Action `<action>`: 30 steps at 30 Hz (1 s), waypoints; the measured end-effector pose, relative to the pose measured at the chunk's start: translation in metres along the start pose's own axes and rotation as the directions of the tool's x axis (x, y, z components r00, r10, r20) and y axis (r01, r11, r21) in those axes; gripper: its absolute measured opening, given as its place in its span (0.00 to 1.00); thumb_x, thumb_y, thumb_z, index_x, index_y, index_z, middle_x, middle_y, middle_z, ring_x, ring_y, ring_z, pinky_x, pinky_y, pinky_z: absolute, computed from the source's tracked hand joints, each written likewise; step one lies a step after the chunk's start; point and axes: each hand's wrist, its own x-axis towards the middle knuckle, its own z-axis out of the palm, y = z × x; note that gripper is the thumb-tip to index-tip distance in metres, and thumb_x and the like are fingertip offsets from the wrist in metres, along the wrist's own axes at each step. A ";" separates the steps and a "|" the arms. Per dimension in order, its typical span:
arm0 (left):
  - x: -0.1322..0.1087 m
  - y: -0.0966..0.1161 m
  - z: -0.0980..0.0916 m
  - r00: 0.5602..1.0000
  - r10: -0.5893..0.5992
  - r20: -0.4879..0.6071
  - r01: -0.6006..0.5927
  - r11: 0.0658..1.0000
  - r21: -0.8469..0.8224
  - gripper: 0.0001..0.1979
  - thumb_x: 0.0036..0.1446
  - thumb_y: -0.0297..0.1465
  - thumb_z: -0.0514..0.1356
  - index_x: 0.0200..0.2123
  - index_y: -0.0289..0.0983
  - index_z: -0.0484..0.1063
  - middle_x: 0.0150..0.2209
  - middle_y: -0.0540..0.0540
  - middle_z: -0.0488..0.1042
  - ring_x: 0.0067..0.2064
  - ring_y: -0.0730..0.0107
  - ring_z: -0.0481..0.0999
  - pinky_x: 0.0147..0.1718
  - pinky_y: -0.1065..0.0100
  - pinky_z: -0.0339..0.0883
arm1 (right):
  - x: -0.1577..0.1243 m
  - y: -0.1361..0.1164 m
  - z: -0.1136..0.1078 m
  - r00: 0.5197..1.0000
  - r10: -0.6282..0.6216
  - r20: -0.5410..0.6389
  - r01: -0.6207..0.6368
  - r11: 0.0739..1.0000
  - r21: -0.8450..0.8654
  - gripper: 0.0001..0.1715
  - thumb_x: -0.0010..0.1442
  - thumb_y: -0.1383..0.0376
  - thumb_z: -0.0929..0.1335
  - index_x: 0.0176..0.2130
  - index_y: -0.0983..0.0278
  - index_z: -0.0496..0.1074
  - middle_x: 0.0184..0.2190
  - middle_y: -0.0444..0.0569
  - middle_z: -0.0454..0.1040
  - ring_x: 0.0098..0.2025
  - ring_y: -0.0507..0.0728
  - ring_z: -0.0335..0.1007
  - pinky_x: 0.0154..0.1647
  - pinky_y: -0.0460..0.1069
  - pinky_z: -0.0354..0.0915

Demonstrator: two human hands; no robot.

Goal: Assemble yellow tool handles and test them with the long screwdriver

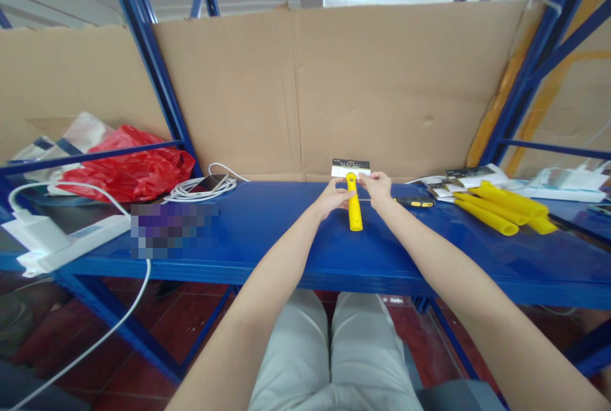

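In the middle of the blue table, a yellow plastic handle point(354, 212) with a rounded eye at its top end points down towards me. My left hand point(333, 198) has its fingers closed round its left side. Behind the eye stands a black-and-white header card point(351, 167). My right hand point(378, 186) pinches the card's lower right edge, close to the handle's top. Whether the card is fastened to the handle cannot be made out. Just right of my right hand lies a black-and-yellow screwdriver point(415, 202), its thin shaft partly covered by that hand.
Several yellow handles point(506, 207) lie at the right, beside a pile of printed cards point(470, 177). Leftward are a coiled white cable point(203, 188), a red plastic bag point(136, 163) and a white power strip point(86, 242). Cardboard point(382, 86) walls the back between blue posts point(153, 55).
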 end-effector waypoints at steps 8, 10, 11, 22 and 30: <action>-0.004 0.004 0.005 0.997 0.005 -0.075 0.001 0.997 0.079 0.29 0.60 0.20 0.62 0.60 0.38 0.55 0.32 0.51 0.75 0.27 0.74 0.77 0.39 0.62 0.76 | -0.018 -0.010 0.003 0.993 -0.011 0.121 0.025 0.993 -0.116 0.17 0.49 0.61 0.76 0.26 0.62 0.65 0.26 0.43 0.73 0.34 0.53 0.73 0.35 0.47 0.71; -0.004 0.004 0.005 0.998 0.010 -0.066 -0.003 0.994 0.113 0.30 0.61 0.20 0.61 0.62 0.39 0.53 0.34 0.50 0.76 0.27 0.75 0.77 0.38 0.63 0.76 | -0.025 -0.015 0.004 0.980 0.034 0.194 -0.004 0.989 -0.151 0.17 0.49 0.62 0.76 0.27 0.63 0.66 0.27 0.44 0.73 0.32 0.53 0.72 0.31 0.46 0.70; -0.004 0.003 0.006 0.998 0.011 -0.054 -0.004 0.991 0.137 0.30 0.62 0.21 0.61 0.62 0.39 0.53 0.35 0.49 0.76 0.27 0.75 0.77 0.37 0.64 0.76 | -0.029 -0.017 0.005 0.975 0.036 0.219 0.001 0.986 -0.169 0.17 0.49 0.62 0.77 0.28 0.63 0.66 0.27 0.44 0.72 0.32 0.52 0.72 0.30 0.45 0.69; 0.007 -0.011 0.005 0.994 0.058 0.096 -0.102 0.829 0.550 0.31 0.62 0.23 0.58 0.66 0.39 0.55 0.47 0.42 0.78 0.38 0.70 0.80 0.38 0.69 0.74 | -0.024 -0.030 -0.005 0.977 -0.020 0.214 0.091 0.942 -0.324 0.18 0.53 0.69 0.70 0.36 0.59 0.56 0.28 0.36 0.66 0.20 0.47 0.63 0.18 0.42 0.62; 0.009 -0.015 -0.006 0.983 0.137 0.121 -0.170 0.451 0.876 0.29 0.60 0.24 0.59 0.65 0.31 0.63 0.65 0.34 0.64 0.60 0.57 0.73 0.59 0.64 0.66 | 0.008 -0.048 -0.049 0.963 -0.226 0.149 0.255 0.575 -0.777 0.12 0.56 0.70 0.68 0.40 0.60 0.64 0.38 0.49 0.71 0.40 0.59 0.73 0.39 0.52 0.69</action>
